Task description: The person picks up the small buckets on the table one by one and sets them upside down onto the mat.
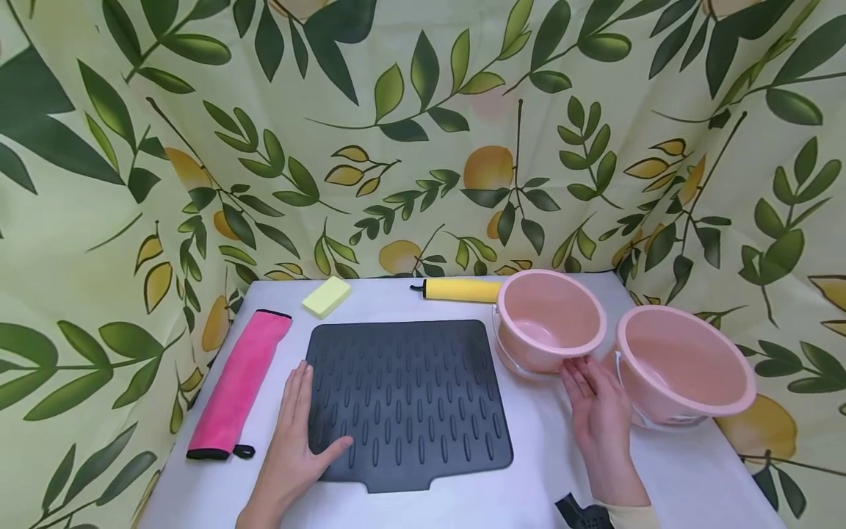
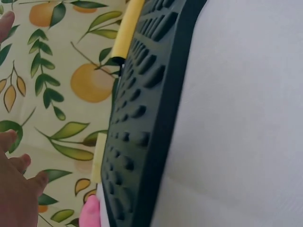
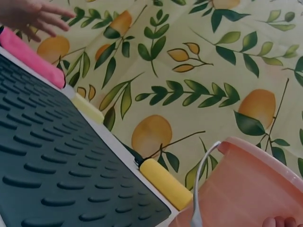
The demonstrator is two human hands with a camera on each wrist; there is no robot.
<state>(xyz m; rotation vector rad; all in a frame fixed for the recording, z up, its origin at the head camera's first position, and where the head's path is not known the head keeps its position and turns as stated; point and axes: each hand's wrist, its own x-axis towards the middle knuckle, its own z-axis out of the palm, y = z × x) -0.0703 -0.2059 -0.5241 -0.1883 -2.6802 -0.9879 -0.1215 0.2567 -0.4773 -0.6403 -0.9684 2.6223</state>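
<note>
A dark grey ridged mat (image 1: 406, 404) lies in the middle of the table. My left hand (image 1: 294, 433) is over its left edge, fingers extended and thumb spread out above the ridges. On the right stand two pink buckets with pale handles. At the left bucket (image 1: 535, 323), my right hand (image 1: 598, 408) has its fingers lengthwise against the outer wall just under the front rim. Those fingertips (image 3: 280, 222) show low on the bucket's side in the right wrist view. The right bucket (image 1: 687, 367) stands just beside this hand.
A pink folded cloth (image 1: 239, 386) with black ends and a loop lies left of the mat. Behind the mat are a pale yellow sponge (image 1: 327, 296) and a yellow rolled cloth (image 1: 463, 290). A leaf-and-fruit patterned curtain (image 1: 423, 162) hangs around the white table.
</note>
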